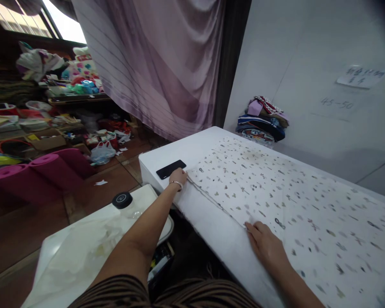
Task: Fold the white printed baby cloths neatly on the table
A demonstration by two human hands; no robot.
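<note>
A white cloth (269, 184) printed with small plant-like motifs lies spread over the white table. At its near left corner, my left hand (178, 176) is closed on the fabric edge, a light bracelet on the wrist. My right hand (263, 239) pinches the same near edge farther right, thumb and fingers together. Between both hands the edge runs as a thin, slightly rolled line. Just beyond my left hand rests a black smartphone (171, 169), flat on the tabletop.
The white table (199, 216) runs along a pale wall. Folded clothes (259, 119) are stacked at its far side. To my left stands a small white table (56, 246) with cream cloth and a black round object (122, 199). Pink rolled mats (48, 171) lie beyond, near a hanging curtain (167, 64).
</note>
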